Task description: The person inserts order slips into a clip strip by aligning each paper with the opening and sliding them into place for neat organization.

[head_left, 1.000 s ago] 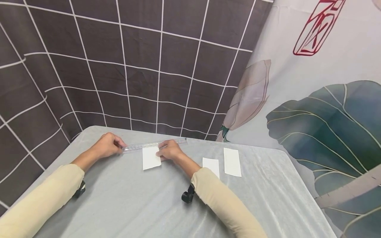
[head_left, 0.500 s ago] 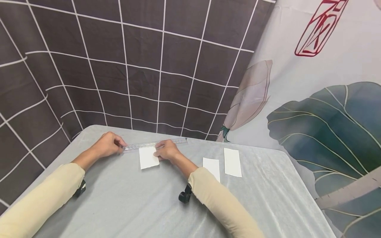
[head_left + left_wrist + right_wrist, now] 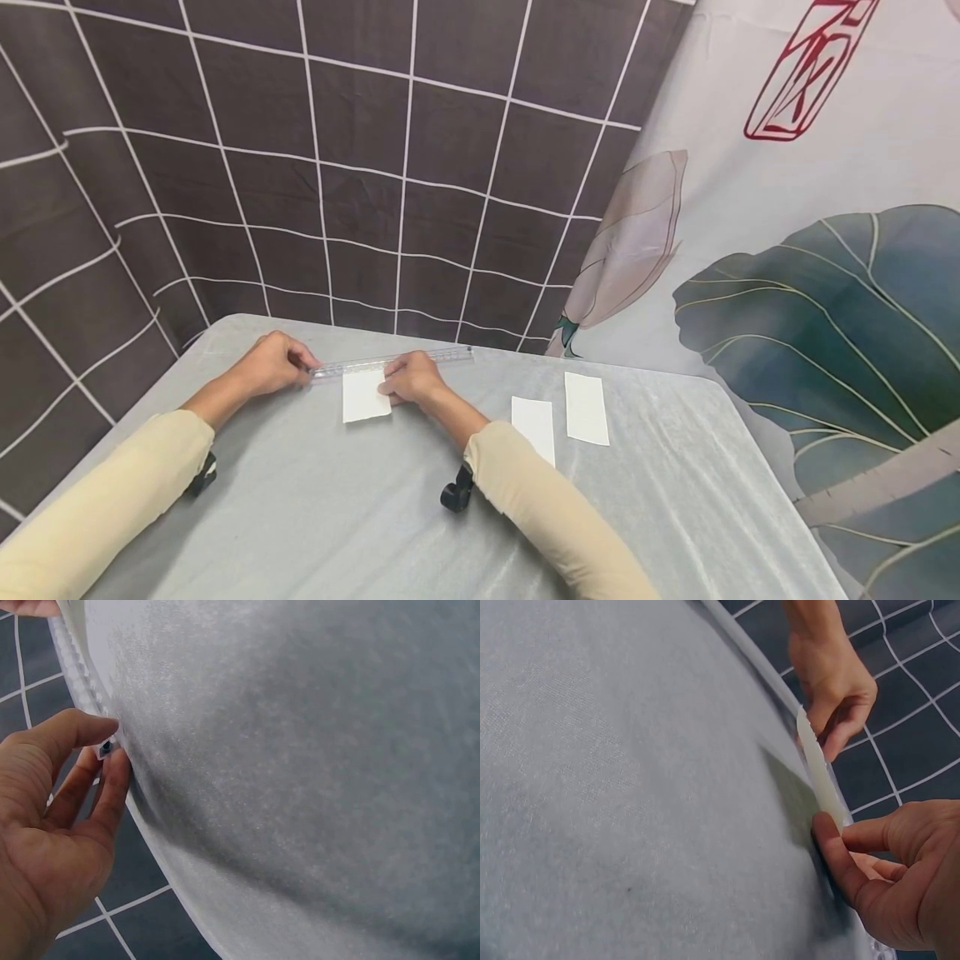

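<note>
A clear plastic ruler point(image 3: 442, 357) lies along the back of the table. My left hand point(image 3: 276, 365) pinches its left end between thumb and fingertips, which the left wrist view shows close up at the ruler's end point(image 3: 106, 747). Against the ruler's near edge is a white piece of paper point(image 3: 364, 398), its lower edge somewhat uneven. Its right side is pinched between thumb and fingers of my right hand point(image 3: 414, 379). In the right wrist view the paper point(image 3: 819, 769) appears nearly edge-on, lifted and casting a shadow on the cloth. My right hand hides part of the ruler.
Two more white paper pieces lie to the right: one point(image 3: 536, 425) partly covered by the right sleeve, the other point(image 3: 587, 408) beyond it. A grey cloth point(image 3: 337, 517) covers the table. Behind its back edge hangs a dark grid-patterned curtain point(image 3: 360, 208).
The right hand has slid the paper leftward along the ruler, closer to the left hand. The left hand and the ruler stay in place.
</note>
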{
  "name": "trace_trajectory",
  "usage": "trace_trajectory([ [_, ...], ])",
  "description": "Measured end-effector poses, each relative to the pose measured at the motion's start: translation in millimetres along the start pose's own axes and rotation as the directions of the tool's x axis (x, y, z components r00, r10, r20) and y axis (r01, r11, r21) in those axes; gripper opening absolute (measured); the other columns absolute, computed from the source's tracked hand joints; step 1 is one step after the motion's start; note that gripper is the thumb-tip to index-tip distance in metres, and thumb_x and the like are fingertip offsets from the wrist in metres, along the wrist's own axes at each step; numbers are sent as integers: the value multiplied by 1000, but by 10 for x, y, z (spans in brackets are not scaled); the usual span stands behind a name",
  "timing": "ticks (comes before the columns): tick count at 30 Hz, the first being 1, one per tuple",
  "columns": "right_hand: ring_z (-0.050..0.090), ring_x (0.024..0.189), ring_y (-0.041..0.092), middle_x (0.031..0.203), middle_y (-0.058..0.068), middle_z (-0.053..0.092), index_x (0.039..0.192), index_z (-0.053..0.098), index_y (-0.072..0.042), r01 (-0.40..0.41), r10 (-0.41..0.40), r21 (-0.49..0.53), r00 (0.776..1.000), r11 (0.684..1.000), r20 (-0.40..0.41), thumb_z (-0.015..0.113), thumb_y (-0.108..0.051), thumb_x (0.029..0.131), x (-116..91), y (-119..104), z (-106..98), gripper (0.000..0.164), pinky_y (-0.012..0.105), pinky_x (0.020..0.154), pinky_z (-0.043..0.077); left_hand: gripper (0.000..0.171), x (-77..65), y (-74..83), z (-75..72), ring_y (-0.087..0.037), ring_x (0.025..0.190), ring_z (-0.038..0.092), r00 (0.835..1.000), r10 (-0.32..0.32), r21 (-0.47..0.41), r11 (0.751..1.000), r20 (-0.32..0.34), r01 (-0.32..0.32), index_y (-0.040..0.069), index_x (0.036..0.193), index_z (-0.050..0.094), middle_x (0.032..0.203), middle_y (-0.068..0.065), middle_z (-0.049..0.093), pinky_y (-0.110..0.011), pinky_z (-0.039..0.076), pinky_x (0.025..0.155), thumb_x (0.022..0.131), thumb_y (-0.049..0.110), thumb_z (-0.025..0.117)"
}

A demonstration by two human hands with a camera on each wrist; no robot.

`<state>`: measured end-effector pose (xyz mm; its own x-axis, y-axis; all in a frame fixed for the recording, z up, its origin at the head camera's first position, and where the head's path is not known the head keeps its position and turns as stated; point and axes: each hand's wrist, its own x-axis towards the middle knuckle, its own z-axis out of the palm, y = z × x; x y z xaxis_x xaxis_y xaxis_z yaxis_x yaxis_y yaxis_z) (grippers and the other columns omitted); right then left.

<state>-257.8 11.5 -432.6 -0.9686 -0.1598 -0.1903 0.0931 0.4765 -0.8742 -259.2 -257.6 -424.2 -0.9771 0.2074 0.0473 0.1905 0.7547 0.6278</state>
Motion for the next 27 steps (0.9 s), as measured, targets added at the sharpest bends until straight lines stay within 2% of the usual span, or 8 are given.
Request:
trace_trajectory([
  [8,82,74,20,99,17,83,113,80,5,10,-9,-68,1000,998,10,87,3,87,0,-43,29,27,23,70,64,26,-11,19,12,-19,80,59,1000,-20,8,1000,2,20,-2,101,87,86,-10,77,-29,49,69,76,-5,86],
  [11,84,75,22,96,17,83,113,80,5,3,-2,-66,1000,998,14,87,3,87,1,-61,38,27,24,69,65,26,-13,20,14,-19,80,60,1000,-21,6,1000,2,21,-2,101,87,86,-10,77,-29,49,69,76,-5,86],
  [18,78,68,16,92,15,82,112,81,4,-5,6,-70,1000,998,13,88,3,86,6,-105,85,27,23,66,64,26,-7,12,2,-18,78,60,1000,-20,-9,1000,6,20,-3,101,87,85,-9,78,-27,49,68,75,-6,87],
  [27,83,72,21,92,16,82,112,81,4,-1,2,-68,1000,998,16,87,2,87,33,-116,154,27,23,65,63,25,0,11,-1,-16,77,60,1000,-3,-14,1000,-1,3,-3,99,87,82,-6,77,-26,49,66,74,-5,87],
])
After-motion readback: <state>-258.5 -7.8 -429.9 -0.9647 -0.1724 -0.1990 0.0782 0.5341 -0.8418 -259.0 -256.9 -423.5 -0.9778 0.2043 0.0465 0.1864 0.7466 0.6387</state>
